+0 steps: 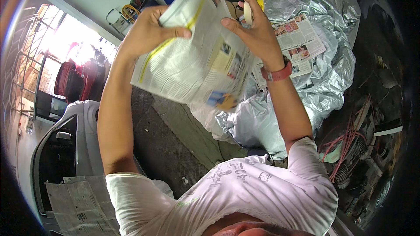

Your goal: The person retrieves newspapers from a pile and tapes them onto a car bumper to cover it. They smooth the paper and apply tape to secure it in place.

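Pinches newspaper [188, 65] in left fingers [177, 32]; spreads right fingers [234, 26] wide near its edge, tape roll [248, 14] against them; apparently positions sheet, calling for steady second grip.

Your left hand [151, 30] grips a newspaper [183, 65] by its upper left edge, thumb on the near face. Your right hand [259, 35], raised beside the paper, has a roll of tape [248, 14] at its fingers. Beyond it, more newspaper [302, 37] lies on a crumpled silver sheet [334, 83]. To your left stands a grey car [86, 126].
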Available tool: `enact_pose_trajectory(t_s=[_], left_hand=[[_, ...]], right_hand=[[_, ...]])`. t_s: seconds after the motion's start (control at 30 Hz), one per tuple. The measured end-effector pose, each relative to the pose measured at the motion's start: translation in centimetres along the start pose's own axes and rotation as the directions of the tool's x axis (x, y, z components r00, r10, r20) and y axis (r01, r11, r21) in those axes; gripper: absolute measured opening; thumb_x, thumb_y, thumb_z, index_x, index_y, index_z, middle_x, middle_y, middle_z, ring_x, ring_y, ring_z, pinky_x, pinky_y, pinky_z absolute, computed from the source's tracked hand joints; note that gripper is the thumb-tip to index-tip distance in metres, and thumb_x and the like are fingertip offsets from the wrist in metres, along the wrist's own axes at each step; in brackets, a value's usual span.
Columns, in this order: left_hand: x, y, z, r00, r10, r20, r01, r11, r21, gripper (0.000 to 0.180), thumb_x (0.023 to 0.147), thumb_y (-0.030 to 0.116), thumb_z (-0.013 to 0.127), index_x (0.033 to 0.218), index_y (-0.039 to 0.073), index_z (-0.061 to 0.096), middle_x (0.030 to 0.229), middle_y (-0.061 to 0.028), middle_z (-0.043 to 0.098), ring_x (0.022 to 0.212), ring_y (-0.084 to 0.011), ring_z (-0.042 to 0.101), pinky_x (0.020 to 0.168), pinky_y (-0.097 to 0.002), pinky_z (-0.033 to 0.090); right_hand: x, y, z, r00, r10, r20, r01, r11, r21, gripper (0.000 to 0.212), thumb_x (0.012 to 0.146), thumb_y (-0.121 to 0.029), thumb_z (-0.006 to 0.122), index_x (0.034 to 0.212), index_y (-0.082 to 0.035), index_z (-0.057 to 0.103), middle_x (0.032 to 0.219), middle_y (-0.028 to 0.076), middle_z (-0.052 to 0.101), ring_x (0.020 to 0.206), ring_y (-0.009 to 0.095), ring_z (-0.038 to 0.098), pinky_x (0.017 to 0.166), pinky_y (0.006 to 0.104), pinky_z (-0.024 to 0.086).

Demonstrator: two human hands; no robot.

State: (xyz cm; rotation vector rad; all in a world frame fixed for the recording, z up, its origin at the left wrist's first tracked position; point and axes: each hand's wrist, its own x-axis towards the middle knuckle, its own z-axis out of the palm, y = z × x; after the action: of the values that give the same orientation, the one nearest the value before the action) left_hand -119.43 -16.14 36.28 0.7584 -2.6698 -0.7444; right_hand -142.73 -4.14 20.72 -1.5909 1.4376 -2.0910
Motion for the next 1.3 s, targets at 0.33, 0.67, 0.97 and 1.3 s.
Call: enact_pose_trajectory(t_s=[0.33, 0.67, 0.97, 1.3], left_hand=[[-4.4, -1.1, -1.0, 0.989, -0.087, 0.117, 0.061, 0.975, 0.212, 0.052, 0.077, 0.015, 0.098, 0.122, -0.003, 0.081, 0.108, -0.0122, 0.085, 0.097, -0.0172, 0.078, 0.093, -0.0341, 0.058], [-8.7, 2.5, 8.8, 0.912, 0.017, -0.41, 0.114, 0.949, 0.295, 0.071, 0.082, 0.036, 0.096, 0.141, 0.009, 0.066, 0.117, -0.0114, 0.074, 0.096, -0.0243, 0.073, 0.081, -0.0353, 0.06], [-10.2, -5.1, 14.9, 0.909, -0.225, -0.352, -0.045, 0.785, -0.618, 0.036, 0.092, 0.01, 0.09, 0.124, -0.002, 0.077, 0.094, -0.0008, 0.079, 0.082, -0.0096, 0.07, 0.077, -0.0286, 0.057], [-18.7, -15.2, 2.0, 0.623, -0.344, -0.703, 0.159, 0.935, -0.317, 0.022, 0.107, 0.026, 0.076, 0.114, 0.006, 0.082, 0.099, 0.0029, 0.077, 0.084, -0.0049, 0.062, 0.077, -0.0254, 0.049]], right_hand=[[-1.2, 1.7, -0.1, 0.684, 0.145, 0.715, -0.481, 0.827, 0.293, 0.034, 0.101, -0.015, 0.081, 0.13, 0.002, 0.076, 0.116, 0.004, 0.081, 0.107, 0.01, 0.07, 0.099, 0.0306, 0.057], [-3.6, 0.1, 7.2, 0.947, 0.149, 0.284, -0.304, 0.698, 0.649, 0.025, 0.098, -0.013, 0.084, 0.118, 0.0, 0.078, 0.106, 0.004, 0.081, 0.09, 0.009, 0.074, 0.08, 0.0279, 0.061], [-5.4, 0.1, 6.9, 0.949, 0.272, 0.162, -0.316, 0.805, 0.502, 0.039, 0.09, -0.014, 0.092, 0.122, 0.0, 0.074, 0.107, 0.006, 0.081, 0.09, 0.012, 0.076, 0.081, 0.0293, 0.062], [-7.3, 11.1, -9.7, 0.865, 0.493, 0.091, -0.479, 0.759, 0.442, 0.033, 0.094, -0.005, 0.085, 0.126, -0.001, 0.076, 0.117, 0.01, 0.082, 0.1, 0.015, 0.077, 0.09, 0.0308, 0.061]])
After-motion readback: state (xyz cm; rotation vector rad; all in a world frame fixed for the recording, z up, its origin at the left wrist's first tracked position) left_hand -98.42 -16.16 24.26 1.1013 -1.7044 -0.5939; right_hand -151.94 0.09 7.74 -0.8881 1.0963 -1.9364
